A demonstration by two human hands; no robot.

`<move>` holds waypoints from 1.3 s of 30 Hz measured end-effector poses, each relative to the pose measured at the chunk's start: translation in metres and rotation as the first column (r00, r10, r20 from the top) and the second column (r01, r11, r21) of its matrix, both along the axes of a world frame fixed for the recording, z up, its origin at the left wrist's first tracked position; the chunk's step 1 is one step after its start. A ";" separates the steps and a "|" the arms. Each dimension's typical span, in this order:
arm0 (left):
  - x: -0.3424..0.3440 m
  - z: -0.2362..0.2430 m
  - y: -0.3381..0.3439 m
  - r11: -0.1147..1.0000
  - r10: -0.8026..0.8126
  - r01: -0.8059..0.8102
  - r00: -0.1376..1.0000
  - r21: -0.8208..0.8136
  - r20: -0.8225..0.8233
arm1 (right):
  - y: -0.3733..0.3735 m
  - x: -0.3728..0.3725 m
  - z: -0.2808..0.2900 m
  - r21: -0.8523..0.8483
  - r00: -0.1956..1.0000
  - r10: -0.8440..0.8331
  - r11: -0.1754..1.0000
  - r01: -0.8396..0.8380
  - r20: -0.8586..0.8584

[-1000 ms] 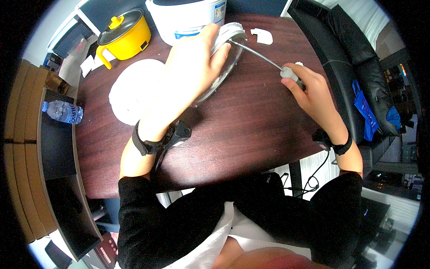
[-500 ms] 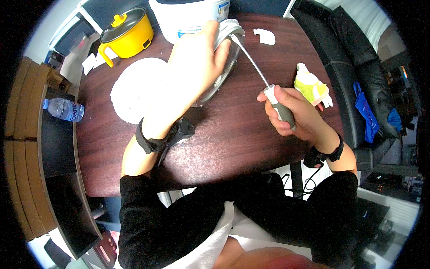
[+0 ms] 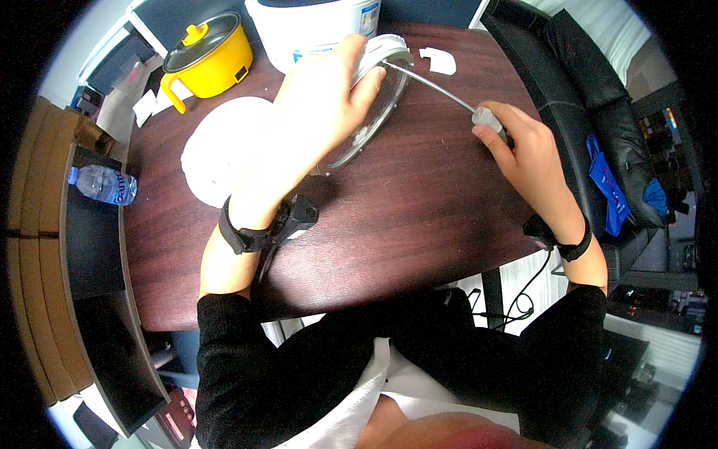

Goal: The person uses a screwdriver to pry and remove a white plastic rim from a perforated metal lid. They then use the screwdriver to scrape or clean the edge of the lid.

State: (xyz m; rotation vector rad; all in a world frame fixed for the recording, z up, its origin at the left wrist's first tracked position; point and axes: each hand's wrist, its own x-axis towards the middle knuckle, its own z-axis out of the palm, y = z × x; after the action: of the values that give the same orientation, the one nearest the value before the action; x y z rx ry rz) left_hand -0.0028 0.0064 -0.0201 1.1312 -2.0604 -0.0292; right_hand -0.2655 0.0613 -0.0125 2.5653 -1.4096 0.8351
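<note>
My left hand (image 3: 318, 105) grips the upper edge of a round, clear glass lid (image 3: 381, 123) with a metal rim, tilted up off the table; a pale part sits at its top. My right hand (image 3: 531, 157) is closed around the grey handle of a screwdriver (image 3: 441, 86). Its thin shaft slants up and left, with the tip at the pale part beside my left fingers; whether it sits in a screw is too small to tell. Beneath my left forearm lies a round white object (image 3: 224, 146), washed out by glare.
A yellow electric pot (image 3: 213, 63) with a dark lid stands back left, beside a white tub (image 3: 299, 30). One white broken-looking piece (image 3: 440, 61) lies at the back right. A water bottle (image 3: 103, 185) rests on the left shelf. A black couch (image 3: 580, 112) borders the table's right.
My right hand has moved up and right, turning the screwdriver to a flatter slant with its tip still at the lid. The yellow-green wrapper is now hidden behind that hand.
</note>
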 end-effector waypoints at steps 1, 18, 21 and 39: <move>0.001 0.000 0.000 1.000 0.005 -0.005 1.000 0.000 0.004 | -0.002 0.000 0.000 0.006 1.000 0.004 1.000 -0.004 -0.003; 0.001 0.000 -0.001 1.000 0.008 -0.008 1.000 -0.020 -0.001 | 0.009 0.016 -0.022 0.706 0.567 -0.456 0.227 -0.671 0.686; 0.001 0.001 0.000 1.000 0.006 -0.006 1.000 0.015 0.004 | 0.013 0.018 -0.015 0.685 0.514 -0.533 0.182 -0.706 0.672; 0.010 0.005 -0.009 0.999 -0.053 0.053 0.998 -0.009 0.033 | -0.019 0.005 -0.025 0.196 0.976 0.022 0.978 -0.066 0.217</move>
State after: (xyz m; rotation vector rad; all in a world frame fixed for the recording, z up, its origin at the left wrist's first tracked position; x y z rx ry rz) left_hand 0.0070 -0.0030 -0.0153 1.0773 -2.1170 -0.0266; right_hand -0.2602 0.0427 -0.0375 2.7345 -1.5761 1.0543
